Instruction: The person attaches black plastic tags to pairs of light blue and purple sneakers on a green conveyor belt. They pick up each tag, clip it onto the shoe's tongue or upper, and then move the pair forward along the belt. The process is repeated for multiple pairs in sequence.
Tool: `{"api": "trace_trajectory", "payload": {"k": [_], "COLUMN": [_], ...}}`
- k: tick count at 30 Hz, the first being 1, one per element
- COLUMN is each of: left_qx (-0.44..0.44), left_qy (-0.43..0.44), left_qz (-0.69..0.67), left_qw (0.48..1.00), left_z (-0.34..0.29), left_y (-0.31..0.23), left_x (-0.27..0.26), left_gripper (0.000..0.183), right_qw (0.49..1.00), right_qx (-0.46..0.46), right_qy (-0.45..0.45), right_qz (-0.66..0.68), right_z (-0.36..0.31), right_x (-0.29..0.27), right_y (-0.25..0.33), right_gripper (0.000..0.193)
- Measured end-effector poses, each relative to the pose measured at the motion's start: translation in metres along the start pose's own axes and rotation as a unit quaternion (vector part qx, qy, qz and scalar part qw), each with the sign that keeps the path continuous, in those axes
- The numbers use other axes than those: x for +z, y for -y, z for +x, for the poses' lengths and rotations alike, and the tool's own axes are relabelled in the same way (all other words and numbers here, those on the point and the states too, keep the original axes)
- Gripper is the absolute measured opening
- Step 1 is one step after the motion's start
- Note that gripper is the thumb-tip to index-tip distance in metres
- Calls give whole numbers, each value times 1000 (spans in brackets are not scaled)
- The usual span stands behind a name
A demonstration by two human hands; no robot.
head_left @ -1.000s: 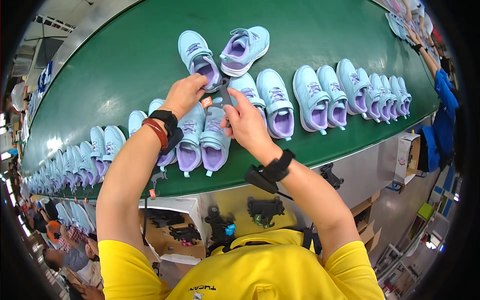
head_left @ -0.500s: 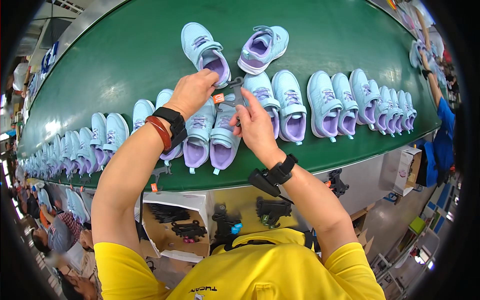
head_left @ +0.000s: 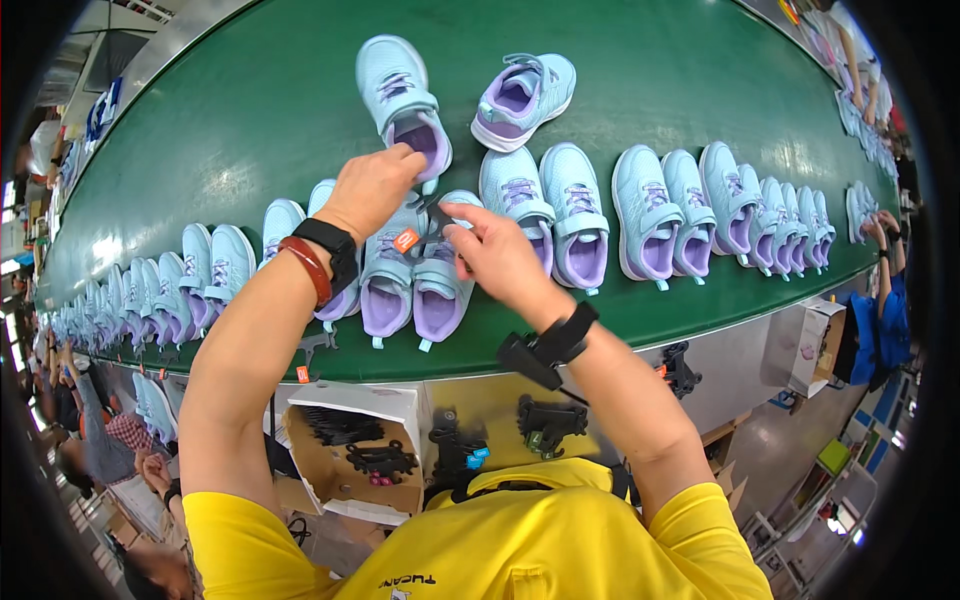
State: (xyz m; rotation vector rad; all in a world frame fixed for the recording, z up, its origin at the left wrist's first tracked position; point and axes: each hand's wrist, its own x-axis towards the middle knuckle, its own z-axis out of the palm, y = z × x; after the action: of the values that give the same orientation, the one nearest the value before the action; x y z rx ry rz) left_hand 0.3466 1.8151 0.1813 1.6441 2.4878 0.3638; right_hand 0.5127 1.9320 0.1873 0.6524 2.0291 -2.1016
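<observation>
My left hand (head_left: 372,190) is closed on the heel and collar of a light blue sneaker (head_left: 392,75) with lilac lining and a strap; its toe points away from me. Just below that heel, my right hand (head_left: 500,255) pinches a dark plastic shoe hanger (head_left: 436,222). From the hanger's left side sticks out an orange tag (head_left: 405,240). Beneath it stands a pair of matching sneakers (head_left: 440,305), partly covered by my hands. Another light blue sneaker (head_left: 525,100) lies tilted on its side at the far middle.
Matching sneakers (head_left: 580,215) run in a long row along the green table (head_left: 680,70). Below its front edge hang black hangers (head_left: 550,420) beside a cardboard box (head_left: 350,440) of hangers. One tagged hanger (head_left: 318,342) sits at the edge. A person in blue (head_left: 890,310) works at the right.
My right hand has brought the hanger left and slightly nearer, below the sneaker's heel. The sneaker in my left hand has shifted slightly left and farther away. Both hands keep their grip.
</observation>
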Motion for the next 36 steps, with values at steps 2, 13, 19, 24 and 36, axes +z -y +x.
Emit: {"api": "trace_trajectory", "payload": {"k": [2,13,19,24,36], "left_qx": [2,-9,-107,-125,-119], "left_qy": [-9,8,5,9,-3], "left_qz": [-23,-43,-117,-128,-105], "left_qw": [1000,999,987,984,987], "left_z": [-5,-3,-1,1,-1], "left_y": [8,-1,-4,-5,-1], "left_x": [-4,-8,-10,-7,-5], "left_gripper": [17,16,19,19,18], "right_qw": [997,886,776,697,696], "right_qx": [51,-246,-328,-402,-385], "right_qy": [59,-140,-129,-69,-89], "right_qz": [16,-366,-523,-590,-599], "right_z": [11,68,84,70,69], "right_x": [-19,-92,-94,-94,-89], "right_y": [10,37,36,44,44], "right_gripper": [33,31,25,24,24]}}
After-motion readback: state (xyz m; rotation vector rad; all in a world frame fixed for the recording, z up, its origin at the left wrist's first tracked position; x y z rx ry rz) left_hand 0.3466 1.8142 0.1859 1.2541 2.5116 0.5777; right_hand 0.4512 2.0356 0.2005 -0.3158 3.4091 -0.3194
